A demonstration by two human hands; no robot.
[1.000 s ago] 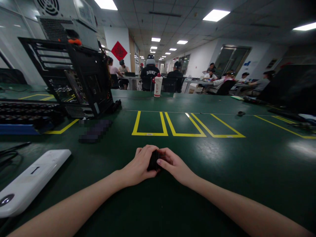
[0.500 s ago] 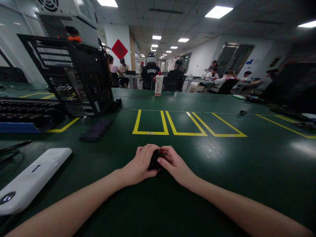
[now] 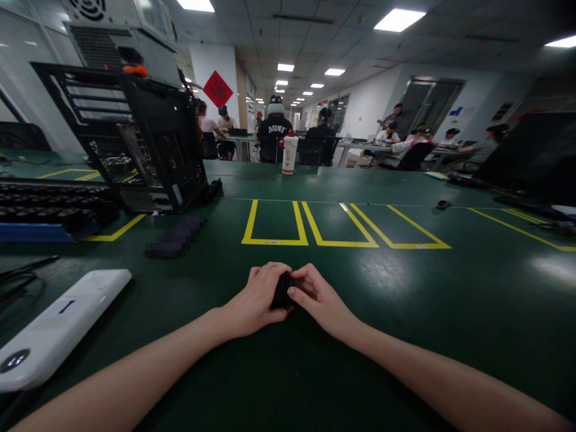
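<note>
Low over the green table (image 3: pixel 297 372), at the middle of the head view, is a small black object (image 3: pixel 281 291). My left hand (image 3: pixel 258 297) is wrapped round its left side, with the thumb below and the fingers over the top. From the right, my right hand (image 3: pixel 319 300) holds the object's edge between bent fingers and thumb. Both hands hide much of the object, so its full shape cannot be made out. Just beyond the hands, yellow tape outlines (image 3: pixel 274 242) mark the tabletop.
At left stand an open black computer case (image 3: pixel 153 138) and a white device (image 3: pixel 58 324), with a blurred dark item (image 3: pixel 175 237) between. A white cup (image 3: pixel 289 155) stands at the far edge. A small black piece (image 3: pixel 443 204) lies at right. People sit at tables beyond.
The fingers of my right hand have shifted very slightly at the black object's edge. My left hand looks the same. In the background, a standing person's head has moved a little.
</note>
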